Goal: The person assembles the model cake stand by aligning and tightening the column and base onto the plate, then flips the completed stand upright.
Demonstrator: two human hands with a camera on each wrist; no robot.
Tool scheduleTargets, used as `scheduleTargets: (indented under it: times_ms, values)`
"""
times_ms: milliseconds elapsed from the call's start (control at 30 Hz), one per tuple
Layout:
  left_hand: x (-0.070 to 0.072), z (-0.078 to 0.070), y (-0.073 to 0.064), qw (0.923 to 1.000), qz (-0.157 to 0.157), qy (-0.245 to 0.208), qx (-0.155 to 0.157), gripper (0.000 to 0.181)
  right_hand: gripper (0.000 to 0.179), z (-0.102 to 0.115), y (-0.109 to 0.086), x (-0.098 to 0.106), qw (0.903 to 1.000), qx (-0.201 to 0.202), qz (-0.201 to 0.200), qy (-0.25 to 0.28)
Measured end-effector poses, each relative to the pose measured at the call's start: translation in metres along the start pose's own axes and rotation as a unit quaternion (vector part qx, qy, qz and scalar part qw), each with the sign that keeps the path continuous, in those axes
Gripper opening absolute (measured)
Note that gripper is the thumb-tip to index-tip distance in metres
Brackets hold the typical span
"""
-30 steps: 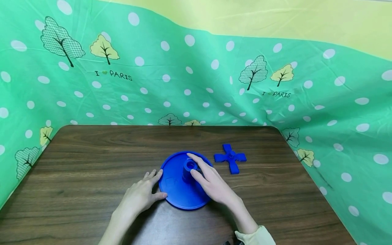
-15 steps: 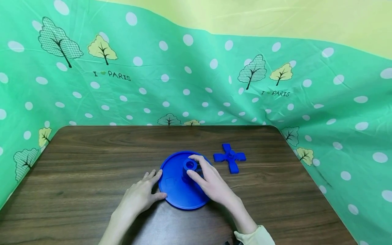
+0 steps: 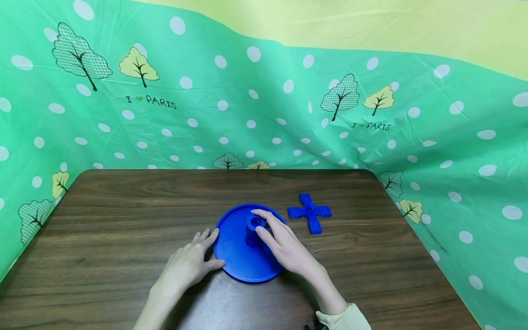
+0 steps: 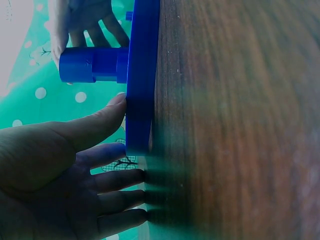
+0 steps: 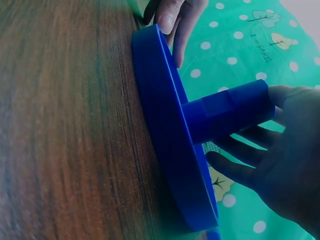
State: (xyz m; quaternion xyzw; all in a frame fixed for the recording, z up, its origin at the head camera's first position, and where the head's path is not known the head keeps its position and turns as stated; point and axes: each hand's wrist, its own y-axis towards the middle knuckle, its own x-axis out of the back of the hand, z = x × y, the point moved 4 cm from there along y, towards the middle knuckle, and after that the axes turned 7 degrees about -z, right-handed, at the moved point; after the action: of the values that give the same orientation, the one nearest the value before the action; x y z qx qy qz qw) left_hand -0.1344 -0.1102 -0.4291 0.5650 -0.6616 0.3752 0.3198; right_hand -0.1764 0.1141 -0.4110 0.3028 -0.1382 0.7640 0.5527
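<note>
A round blue disc (image 3: 241, 266) with a raised rim lies flat on the table. From its middle rises a stubby blue hollow post (image 5: 230, 110), wider at its top end. My right hand (image 3: 288, 250) grips the post's top between thumb and index finger, while its other fingers hang over the disc. At the disc's left edge, my left hand (image 3: 187, 261) rests with thumb and fingers spread, thumb and index fingertips touching the rim. A flat blue four-armed cross piece (image 3: 312, 211) with a small round hub lies behind and to the right of the disc.
The dark wood-grain table (image 3: 123, 220) carries all of these. A green dotted cloth (image 3: 247, 105) with tree prints hangs behind it and along both sides. A pale sleeve cuff (image 3: 345, 317) covers the right forearm.
The right thumb and index finger have shifted slightly back and forth around the top of the post. The left hand, the disc and the cross piece stay where they were.
</note>
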Motion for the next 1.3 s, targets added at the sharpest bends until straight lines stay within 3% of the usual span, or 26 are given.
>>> scheduleTargets:
  times_ms: [500, 867, 1100, 1300]
  values:
    - [-0.001, 0.0, 0.001, 1.0, 0.003, -0.004, 0.003, 0.079, 0.04, 0.003, -0.002, 0.0, 0.9998, 0.003, -0.006, -0.017]
    - [0.0, -0.002, 0.001, 1.0, 0.002, 0.004, 0.001, 0.079, 0.048, -0.001, -0.003, 0.005, 0.9999, 0.01, -0.01, -0.009]
    - [0.002, 0.0, -0.001, 1.0, 0.0, 0.001, -0.003, 0.08, 0.05, -0.01, -0.003, 0.019, 0.9975, 0.049, -0.049, -0.014]
    - [0.002, 0.001, -0.001, 1.0, 0.004, 0.005, -0.001, 0.08, 0.049, -0.019, -0.006, 0.039, 0.9935, 0.055, -0.094, -0.033]
